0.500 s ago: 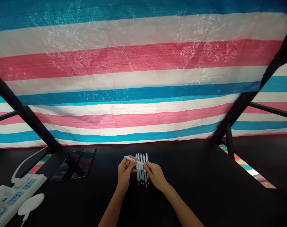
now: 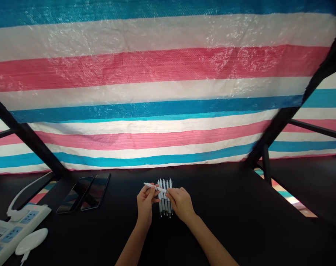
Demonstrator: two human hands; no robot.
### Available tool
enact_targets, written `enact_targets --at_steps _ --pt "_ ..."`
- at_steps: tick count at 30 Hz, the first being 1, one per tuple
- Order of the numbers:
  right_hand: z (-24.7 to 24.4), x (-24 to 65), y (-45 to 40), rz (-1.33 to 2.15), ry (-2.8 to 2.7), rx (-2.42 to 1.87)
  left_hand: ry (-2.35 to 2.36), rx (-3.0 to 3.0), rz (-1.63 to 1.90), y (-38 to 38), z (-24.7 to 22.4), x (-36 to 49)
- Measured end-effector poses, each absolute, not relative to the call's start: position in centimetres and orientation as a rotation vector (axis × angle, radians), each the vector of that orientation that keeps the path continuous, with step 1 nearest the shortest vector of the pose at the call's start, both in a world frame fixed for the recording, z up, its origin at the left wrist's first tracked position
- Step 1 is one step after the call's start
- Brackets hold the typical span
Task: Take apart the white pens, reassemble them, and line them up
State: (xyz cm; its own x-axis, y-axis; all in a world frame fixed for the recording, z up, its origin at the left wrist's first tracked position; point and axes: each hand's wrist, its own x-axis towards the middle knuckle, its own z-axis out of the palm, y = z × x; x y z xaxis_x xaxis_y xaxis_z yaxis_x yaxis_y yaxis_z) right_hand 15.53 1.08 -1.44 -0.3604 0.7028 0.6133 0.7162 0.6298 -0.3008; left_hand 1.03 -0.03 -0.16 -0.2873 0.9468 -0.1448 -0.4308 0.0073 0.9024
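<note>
The white pen (image 2: 155, 187) is in my hands, held slantwise just above a row of pens (image 2: 165, 201). My left hand (image 2: 145, 207) pinches it near one end, and the fingers of my right hand (image 2: 181, 203) grip it near the other; neither hand is released. The row lies side by side on the bench, tips towards me. I count at least four pens there, but my right hand hides part of the row, so I can't be exact.

Compared with half a second ago, the pen's slant looks much the same, while the whole scene sits slightly further left in view.

The black bench (image 2: 226, 207) also carries two phones (image 2: 85, 194), one white power strip (image 2: 18, 229) with blue sockets, and one white disc (image 2: 31, 241) with a cable. Behind it hangs a blue, white and pink striped tarp (image 2: 168, 62), crossed by two black struts (image 2: 26, 136).
</note>
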Motion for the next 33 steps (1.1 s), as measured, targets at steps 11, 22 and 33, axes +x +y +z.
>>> enact_targets --at_steps 11,22,33 --pt "-0.81 15.72 0.96 0.149 -2.112 -1.092 1.116 0.71 1.54 0.38 -0.53 0.55" --pt "-1.22 16.15 1.38 0.238 -2.087 -1.129 1.101 0.745 1.473 0.19 -0.47 1.14" --pt "-1.22 16.16 1.53 0.188 -2.097 -1.166 1.071 0.726 1.5 0.25 -0.78 0.94"
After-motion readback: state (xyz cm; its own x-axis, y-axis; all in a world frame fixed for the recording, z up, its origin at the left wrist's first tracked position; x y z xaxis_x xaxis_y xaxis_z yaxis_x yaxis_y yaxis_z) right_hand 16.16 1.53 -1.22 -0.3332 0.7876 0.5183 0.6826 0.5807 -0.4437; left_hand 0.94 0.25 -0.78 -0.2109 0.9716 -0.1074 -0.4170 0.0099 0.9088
